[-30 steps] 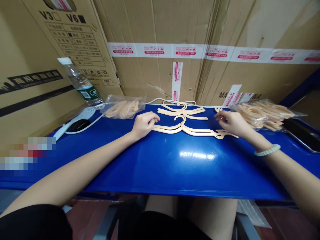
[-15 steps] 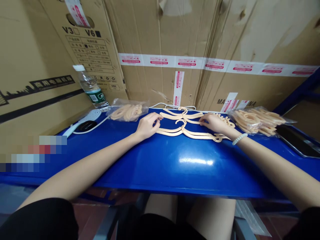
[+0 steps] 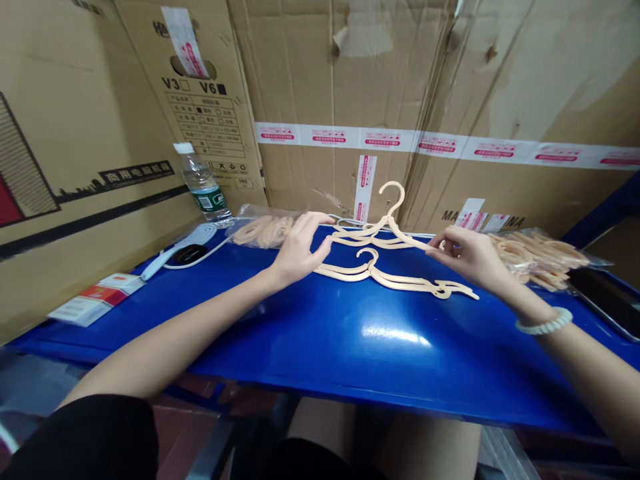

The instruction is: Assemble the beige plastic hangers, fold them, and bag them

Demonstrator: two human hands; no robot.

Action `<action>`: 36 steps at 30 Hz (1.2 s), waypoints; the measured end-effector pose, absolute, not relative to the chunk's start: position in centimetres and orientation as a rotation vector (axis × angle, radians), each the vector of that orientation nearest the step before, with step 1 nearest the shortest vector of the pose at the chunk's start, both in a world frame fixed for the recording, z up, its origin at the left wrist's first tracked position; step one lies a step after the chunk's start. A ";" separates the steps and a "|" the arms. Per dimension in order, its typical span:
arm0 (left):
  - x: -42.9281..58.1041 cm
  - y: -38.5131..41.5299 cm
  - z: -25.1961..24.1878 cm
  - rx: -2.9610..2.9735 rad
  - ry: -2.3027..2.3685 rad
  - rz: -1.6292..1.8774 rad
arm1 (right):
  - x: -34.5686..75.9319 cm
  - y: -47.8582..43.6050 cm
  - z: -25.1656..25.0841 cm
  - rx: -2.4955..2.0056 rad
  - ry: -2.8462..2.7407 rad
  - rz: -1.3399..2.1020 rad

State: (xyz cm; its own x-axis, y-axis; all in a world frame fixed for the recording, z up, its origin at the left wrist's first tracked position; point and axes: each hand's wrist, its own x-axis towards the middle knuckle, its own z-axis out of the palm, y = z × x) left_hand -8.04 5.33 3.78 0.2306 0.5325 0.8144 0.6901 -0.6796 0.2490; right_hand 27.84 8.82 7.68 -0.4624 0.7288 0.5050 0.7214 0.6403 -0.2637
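Observation:
A beige clothes hanger (image 3: 391,220) is lifted at the back of the blue table, its hook pointing up. My right hand (image 3: 463,253) pinches its right end between thumb and fingers. At its left end is my left hand (image 3: 303,250), thumb and fingers apart around the tip; whether they touch it I cannot tell. Another hanger or stack of hangers (image 3: 400,280) lies flat in front, hook toward the back, with its left end close below my left hand. Behind the lifted hanger, more beige hanger arms (image 3: 367,237) lie on the table, partly hidden.
Bags of beige hanger parts lie at left (image 3: 265,230) and right (image 3: 537,253). A water bottle (image 3: 210,197), a white handled object (image 3: 183,247), a black mouse-like object (image 3: 186,256) and a small box (image 3: 97,300) stand left. A dark phone-like slab (image 3: 607,300) lies right. Cardboard (image 3: 310,73) walls the back.
My right hand has moved right and raised one hanger, whose hook now stands upright. My left hand has opened its fingers wider. The camera view has shifted slightly.

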 end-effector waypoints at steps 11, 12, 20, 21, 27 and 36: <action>-5.8 4.6 -2.0 -2.601 -1.261 -1.328 | 27.3 6.9 4.4 -0.937 -2.336 0.285; -5.8 4.5 -2.1 -2.617 -1.259 -1.328 | 28.1 7.2 4.8 -0.966 -2.282 0.295; -5.5 4.3 -2.0 -2.678 -1.273 -1.337 | 36.2 10.9 6.3 -1.469 -2.177 -0.219; -5.5 4.3 -2.0 -2.676 -1.281 -1.343 | 36.7 11.4 6.0 -1.480 -2.252 -0.301; -5.5 4.3 -2.0 -2.662 -1.272 -1.357 | 36.9 12.8 3.8 -1.458 -2.530 -0.578; -5.6 4.4 -2.1 -2.654 -1.302 -1.354 | 36.0 12.9 3.0 -1.507 -2.531 -0.646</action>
